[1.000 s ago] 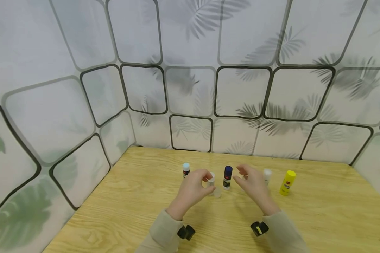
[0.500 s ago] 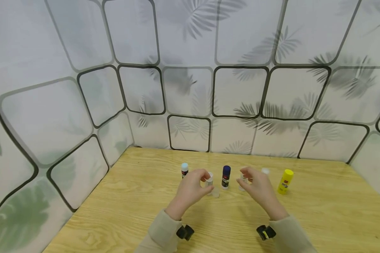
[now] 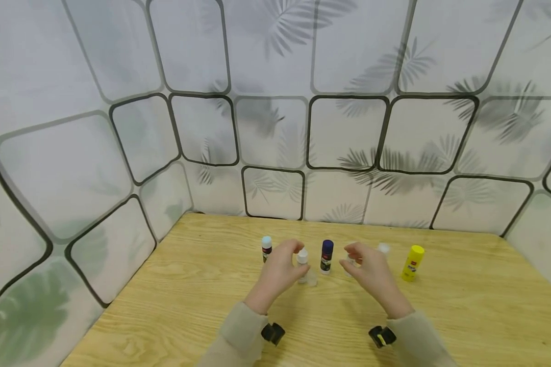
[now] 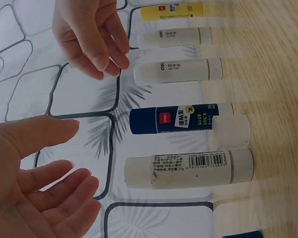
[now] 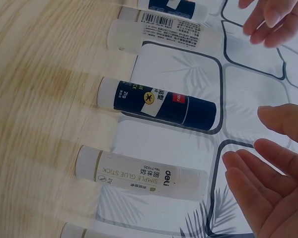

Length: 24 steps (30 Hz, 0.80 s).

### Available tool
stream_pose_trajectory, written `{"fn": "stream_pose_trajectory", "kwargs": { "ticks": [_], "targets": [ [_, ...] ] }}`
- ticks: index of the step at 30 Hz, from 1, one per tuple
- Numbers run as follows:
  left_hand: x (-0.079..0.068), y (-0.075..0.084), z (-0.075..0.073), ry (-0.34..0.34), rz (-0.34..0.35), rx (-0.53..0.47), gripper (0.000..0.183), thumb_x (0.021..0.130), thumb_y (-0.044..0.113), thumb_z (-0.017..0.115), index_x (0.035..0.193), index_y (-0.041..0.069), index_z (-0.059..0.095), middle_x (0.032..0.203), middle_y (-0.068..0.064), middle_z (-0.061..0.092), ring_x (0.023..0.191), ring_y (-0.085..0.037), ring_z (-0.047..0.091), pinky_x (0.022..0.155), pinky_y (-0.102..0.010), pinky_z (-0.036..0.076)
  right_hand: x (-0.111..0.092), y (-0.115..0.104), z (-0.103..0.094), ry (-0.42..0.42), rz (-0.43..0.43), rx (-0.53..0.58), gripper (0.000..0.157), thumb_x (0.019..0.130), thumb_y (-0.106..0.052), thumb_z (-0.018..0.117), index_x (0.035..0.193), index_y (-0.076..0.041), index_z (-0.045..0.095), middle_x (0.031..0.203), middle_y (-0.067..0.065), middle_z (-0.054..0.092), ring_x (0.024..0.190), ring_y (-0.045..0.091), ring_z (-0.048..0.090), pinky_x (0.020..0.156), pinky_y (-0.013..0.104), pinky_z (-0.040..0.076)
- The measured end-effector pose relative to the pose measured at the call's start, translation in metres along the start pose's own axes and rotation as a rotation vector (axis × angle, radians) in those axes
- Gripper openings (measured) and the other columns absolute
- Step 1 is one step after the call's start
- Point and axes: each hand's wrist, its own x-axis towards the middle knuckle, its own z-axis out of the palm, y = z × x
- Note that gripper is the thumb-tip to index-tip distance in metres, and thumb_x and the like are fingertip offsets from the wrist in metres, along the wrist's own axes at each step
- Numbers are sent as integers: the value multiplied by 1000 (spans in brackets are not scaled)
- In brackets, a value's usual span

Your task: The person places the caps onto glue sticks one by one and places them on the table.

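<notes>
My left hand (image 3: 277,270) hovers with its thumb and fingers apart around the upper part of a white glue stick (image 4: 191,169), not touching it in the left wrist view. A small translucent cap (image 4: 231,132) sits on the table beside that stick's base. My right hand (image 3: 372,272) is beside another white glue stick (image 5: 144,173); a gap shows between its fingertips and the stick in the right wrist view. Between the hands, a dark blue glue stick (image 3: 327,256) stands upright. Neither hand holds anything.
A glue stick with a light blue cap (image 3: 267,247) stands at the left, partly behind my left hand. Right of my right hand are a further white glue stick (image 3: 383,248) and a yellow one (image 3: 412,263). The wooden table (image 3: 188,295) meets a patterned curtain (image 3: 275,132) behind.
My right hand moved right, away from the dark blue stick, then slightly back left, and now a white stick shows by its fingers. My left hand rose slightly. The sticks stay in place.
</notes>
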Motion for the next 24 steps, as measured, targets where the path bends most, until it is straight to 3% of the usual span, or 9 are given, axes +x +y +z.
{"fn": "stream_pose_trajectory", "kwargs": {
  "ticks": [8,24],
  "targets": [
    [12,-4,11,-45,-90,-39,46,77,13,69,117,0,51,112,-13,53,103,-26,50,81,-34,44,0,0,4,8,-10,8,26,76,-6,68,98,4,59,97,18,61,84,28,59,73,38,48],
    [24,-21,30,-86,-153,-166,53,77,3,66,123,-7,41,116,-21,49,104,-31,50,82,-39,44,-1,-1,3,-5,0,4,25,76,-6,69,97,3,60,97,19,61,84,28,60,72,37,49]
  ]
}}
